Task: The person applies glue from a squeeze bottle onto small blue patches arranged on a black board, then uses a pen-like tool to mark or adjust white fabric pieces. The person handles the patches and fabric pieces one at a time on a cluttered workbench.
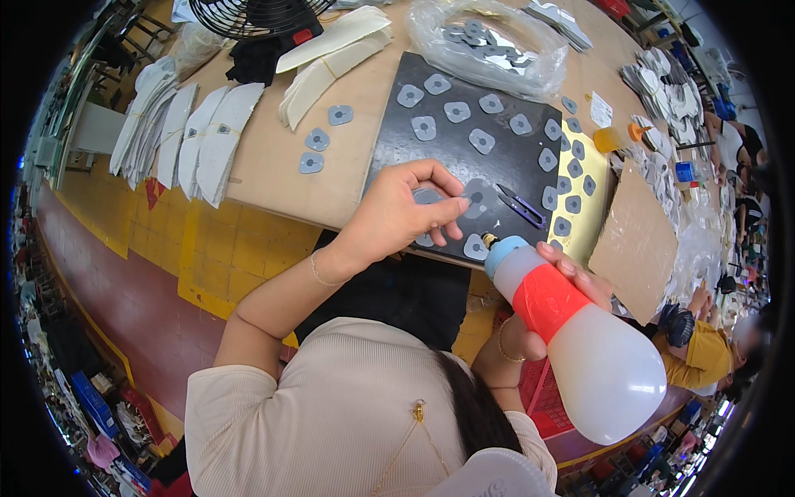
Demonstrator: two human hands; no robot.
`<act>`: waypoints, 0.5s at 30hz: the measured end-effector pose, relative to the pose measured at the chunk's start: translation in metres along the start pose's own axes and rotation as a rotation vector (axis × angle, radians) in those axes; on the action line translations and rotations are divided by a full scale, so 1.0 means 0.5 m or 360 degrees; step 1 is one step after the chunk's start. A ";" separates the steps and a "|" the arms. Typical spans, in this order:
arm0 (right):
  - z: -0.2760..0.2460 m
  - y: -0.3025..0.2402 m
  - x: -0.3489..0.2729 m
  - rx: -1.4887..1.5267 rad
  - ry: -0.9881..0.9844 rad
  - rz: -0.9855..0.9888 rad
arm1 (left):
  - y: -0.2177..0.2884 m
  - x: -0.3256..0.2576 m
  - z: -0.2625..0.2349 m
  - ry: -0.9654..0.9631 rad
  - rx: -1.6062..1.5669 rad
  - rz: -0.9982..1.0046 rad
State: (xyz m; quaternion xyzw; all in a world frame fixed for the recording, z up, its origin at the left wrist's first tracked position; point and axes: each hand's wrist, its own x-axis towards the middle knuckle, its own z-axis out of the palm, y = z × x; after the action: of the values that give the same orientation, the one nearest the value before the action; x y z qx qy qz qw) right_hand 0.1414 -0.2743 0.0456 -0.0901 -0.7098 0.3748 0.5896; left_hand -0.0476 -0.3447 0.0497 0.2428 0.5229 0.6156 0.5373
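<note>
Grey patches (481, 142), small and rounded with dark centres, lie spread across the worktop (286, 186), the broad brown surface that carries everything else close by. Most of them sit apart from one another on a black board (513, 159) in the middle; more lie on the yellow sheet (588, 222) along its right side, and three rest in a short row on the bare surface to the left. Bundles of white pieces (186, 137) stand in a line at the left edge, with others piled farther off beside a black fan (257, 15). At the far side, a clear plastic bag (542, 68) holds a heap of grey pieces. Brown cardboard (636, 240) lies near the right edge. Lower down, the right hand (590, 288) is wrapped around a large white bottle (609, 369) with a red band and a pale blue collar, tilted so its narrow tip points far and left, toward the board's near edge. Over the board, the left hand (404, 205) is curled, thumb and forefinger pinched narrow on the left edge of one patch, slightly blurred. Purple snips (522, 205) lie just right of it, smaller than the orange-capped bottle (609, 139) beyond.
</note>
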 end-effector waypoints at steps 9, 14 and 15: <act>0.010 0.015 -0.003 -0.0171 -0.0169 -0.0120 | -0.005 -0.004 0.008 0.0047 0.0029 -0.0076; 0.010 0.006 -0.004 -0.0279 -0.0242 -0.0068 | -0.009 -0.004 0.009 0.0037 0.0055 -0.0112; 0.004 0.002 -0.006 -0.0267 -0.0265 -0.0025 | -0.010 -0.003 0.009 0.0030 0.0049 -0.0128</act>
State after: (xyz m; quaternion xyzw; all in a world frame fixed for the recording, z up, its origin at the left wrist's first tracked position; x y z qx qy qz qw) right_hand 0.1399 -0.2760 0.0425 -0.1022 -0.7858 0.3156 0.5220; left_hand -0.0411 -0.3451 0.0470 0.2239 0.5467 0.5877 0.5528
